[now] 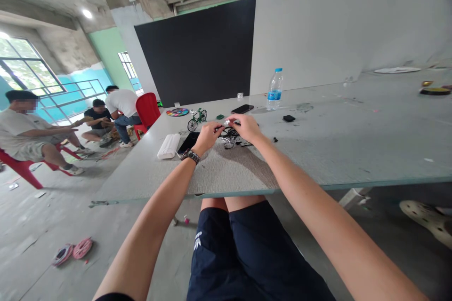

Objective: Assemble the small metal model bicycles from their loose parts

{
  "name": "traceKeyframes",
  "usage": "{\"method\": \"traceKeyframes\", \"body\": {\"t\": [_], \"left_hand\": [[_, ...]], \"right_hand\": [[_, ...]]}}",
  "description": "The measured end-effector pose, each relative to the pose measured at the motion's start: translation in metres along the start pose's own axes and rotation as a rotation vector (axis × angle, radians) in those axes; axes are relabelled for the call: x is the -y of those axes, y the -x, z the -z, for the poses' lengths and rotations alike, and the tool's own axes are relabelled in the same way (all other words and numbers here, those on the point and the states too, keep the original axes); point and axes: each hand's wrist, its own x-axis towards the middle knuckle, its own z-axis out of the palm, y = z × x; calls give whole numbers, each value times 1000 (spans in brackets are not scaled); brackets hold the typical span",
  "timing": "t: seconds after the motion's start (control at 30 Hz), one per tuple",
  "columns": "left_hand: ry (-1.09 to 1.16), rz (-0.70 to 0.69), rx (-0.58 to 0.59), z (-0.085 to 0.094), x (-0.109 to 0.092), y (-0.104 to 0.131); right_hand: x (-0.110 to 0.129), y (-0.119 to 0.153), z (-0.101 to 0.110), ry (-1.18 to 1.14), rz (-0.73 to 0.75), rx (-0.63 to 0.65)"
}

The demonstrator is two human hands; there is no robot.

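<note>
Above the grey table [141,178], my left hand [209,135] and my right hand [246,127] meet with fingertips pinched on a small silvery part [226,123]. Its kind is too small to make out. Just below my fingers lie dark wheels and thin metal pieces [229,141], which look like parts of a model bicycle. Some of them are hidden behind my hands. To the left of my hands stands a green model bicycle [197,119], upright on its wheels. A small dark green piece [220,116] rests behind my left hand.
A white case [169,146] and a dark phone [189,143] lie left of my hands. Behind are another phone [242,109], a colourful disc [177,112] and a water bottle [274,90]. A black item [288,118] lies to the right. Several people sit at far left.
</note>
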Motion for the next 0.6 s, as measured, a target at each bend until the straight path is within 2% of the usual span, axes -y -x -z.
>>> {"method": "traceKeyframes", "body": {"t": [0.2, 0.6], "left_hand": [[4, 0, 20, 1, -3, 0], [-4, 12, 28, 2, -6, 1]], "right_hand": [[-6, -1, -1, 87, -36, 27], [-11, 0, -3, 93, -57, -11]]}}
